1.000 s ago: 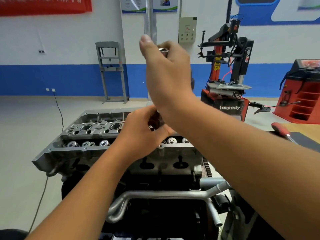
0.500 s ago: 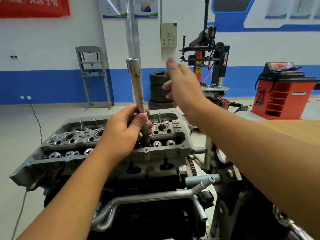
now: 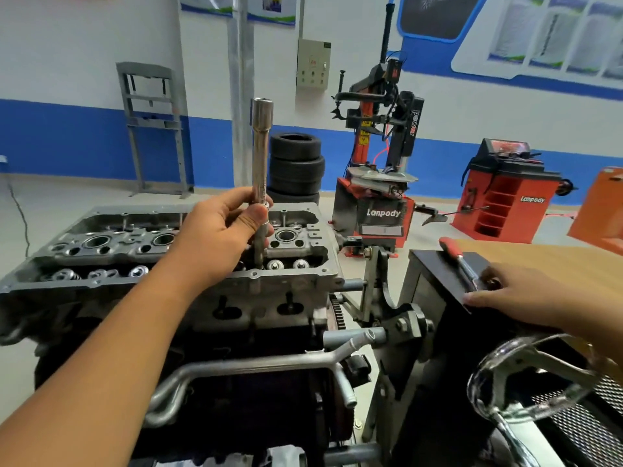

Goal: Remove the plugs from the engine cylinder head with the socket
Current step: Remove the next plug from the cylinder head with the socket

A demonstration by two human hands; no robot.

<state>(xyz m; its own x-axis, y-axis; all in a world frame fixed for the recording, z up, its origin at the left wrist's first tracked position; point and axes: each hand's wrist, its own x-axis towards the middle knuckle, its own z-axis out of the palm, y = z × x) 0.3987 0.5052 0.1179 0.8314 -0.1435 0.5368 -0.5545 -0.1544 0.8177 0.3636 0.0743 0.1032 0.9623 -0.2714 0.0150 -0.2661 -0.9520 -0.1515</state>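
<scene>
Socket (image 3: 260, 153) held upright in a cylinder head (image 3: 296, 261) well, pinched by the left hand (image 3: 222, 230), right hand (image 3: 512, 294) laid with fingers spread beside a red-handled ratchet (image 3: 460, 261) on the black surface (image 3: 435, 264)

Single head-worn view, facing forward and down, close over the engine cylinder head (image 3: 168, 251)

Our two forearms come into view bare, with no sleeves showing anywhere along them. We wear no gloves: our left hand (image 3: 219, 234) and right hand (image 3: 515, 296) are both uncovered. We see no watch, ring or band on either wrist or on the fingers that show.
</scene>
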